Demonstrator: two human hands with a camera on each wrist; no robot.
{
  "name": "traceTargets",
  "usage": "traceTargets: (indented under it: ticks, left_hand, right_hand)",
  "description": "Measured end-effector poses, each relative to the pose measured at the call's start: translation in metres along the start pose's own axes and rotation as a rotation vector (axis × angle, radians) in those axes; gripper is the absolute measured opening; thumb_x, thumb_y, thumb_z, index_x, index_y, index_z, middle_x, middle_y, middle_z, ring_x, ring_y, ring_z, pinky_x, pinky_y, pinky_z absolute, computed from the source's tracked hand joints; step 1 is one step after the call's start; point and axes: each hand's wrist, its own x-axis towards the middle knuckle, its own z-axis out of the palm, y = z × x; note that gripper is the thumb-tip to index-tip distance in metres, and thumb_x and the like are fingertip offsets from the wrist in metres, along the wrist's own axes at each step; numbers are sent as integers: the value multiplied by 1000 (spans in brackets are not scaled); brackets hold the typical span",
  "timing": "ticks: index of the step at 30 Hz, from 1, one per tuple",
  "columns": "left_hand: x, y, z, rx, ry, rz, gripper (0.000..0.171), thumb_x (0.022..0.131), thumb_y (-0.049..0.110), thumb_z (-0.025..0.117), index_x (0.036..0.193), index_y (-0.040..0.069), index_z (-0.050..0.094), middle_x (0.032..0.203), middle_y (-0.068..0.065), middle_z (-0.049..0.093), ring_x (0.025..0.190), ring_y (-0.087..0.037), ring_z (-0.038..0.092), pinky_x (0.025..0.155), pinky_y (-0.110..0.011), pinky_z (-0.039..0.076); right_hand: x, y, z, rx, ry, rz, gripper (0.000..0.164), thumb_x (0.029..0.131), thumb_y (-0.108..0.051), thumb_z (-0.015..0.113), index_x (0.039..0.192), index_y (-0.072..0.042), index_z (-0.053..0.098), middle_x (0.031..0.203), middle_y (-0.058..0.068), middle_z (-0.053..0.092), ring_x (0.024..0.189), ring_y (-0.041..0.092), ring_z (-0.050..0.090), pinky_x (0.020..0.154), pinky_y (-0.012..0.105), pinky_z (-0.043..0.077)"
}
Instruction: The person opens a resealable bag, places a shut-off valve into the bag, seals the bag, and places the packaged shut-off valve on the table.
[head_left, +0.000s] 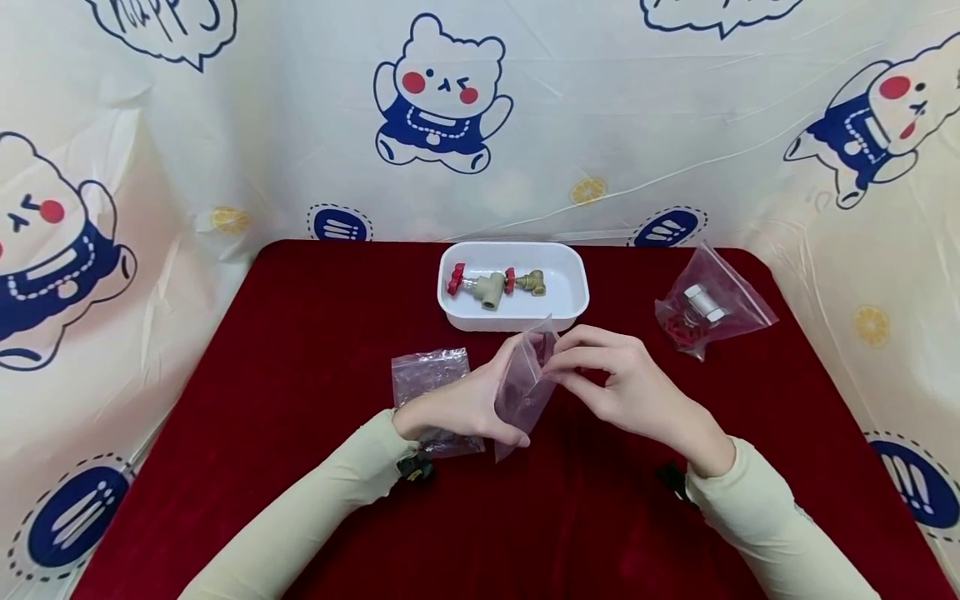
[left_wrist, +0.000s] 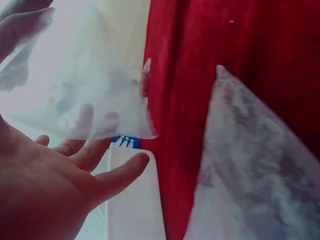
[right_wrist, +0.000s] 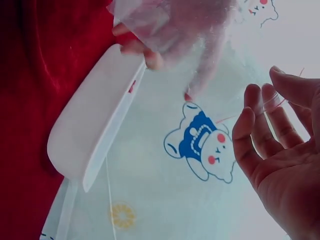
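Note:
My left hand (head_left: 472,404) holds a clear zip bag (head_left: 521,404) upright, thumb on the near side and fingers behind it. At the bag's top edge, my right hand (head_left: 618,375) pinches the plastic between thumb and fingertips. In the right wrist view that strip of plastic (right_wrist: 271,103) shows between the fingertips. I cannot make out any item inside the held bag. Another clear zip bag (head_left: 427,371) lies crumpled on the table, partly hidden beneath my left wrist.
Behind the hands stands a white tray (head_left: 510,321) with a beige tee valve (head_left: 489,290) and a brass valve (head_left: 534,283), both with red handles. To the right lies a zip bag (head_left: 738,304) containing a metal valve (head_left: 705,304). Dark red cloth (head_left: 315,367) covers the table.

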Motion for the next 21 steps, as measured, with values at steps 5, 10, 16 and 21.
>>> traceTargets:
  ticks: [5,10,16,21]
  left_hand:
    - [-3,-7,-1,82,-27,-34,126,70,13,95,165,25,13,157,0,36,140,-14,43,116,-38,37]
    - [-1,-6,-6,80,-34,-55,127,71,22,99,165,22,13,158,-1,36,142,-15,40,119,-40,33]
    - [8,8,-13,34,58,-41,127,73,27,97,166,22,10,156,-1,41,140,-16,45,116,-41,37]
    - [12,14,-12,29,109,-22,123,73,40,94,167,24,16,158,0,40,142,-14,42,116,-45,36]
  right_hand:
    - [2,1,-8,-9,35,-10,27,81,10,84,98,-11,82,102,1,70,90,14,64,79,22,54]
    - [3,1,-6,-22,-21,-17,29,81,10,85,99,-13,82,104,-1,67,91,11,62,78,21,53]
    - [3,4,6,-71,-114,-35,27,84,9,83,99,-13,82,107,2,63,93,13,60,76,24,52]
    - [2,4,9,-124,-137,-27,26,84,8,83,96,-14,82,107,1,61,91,14,59,74,28,53]
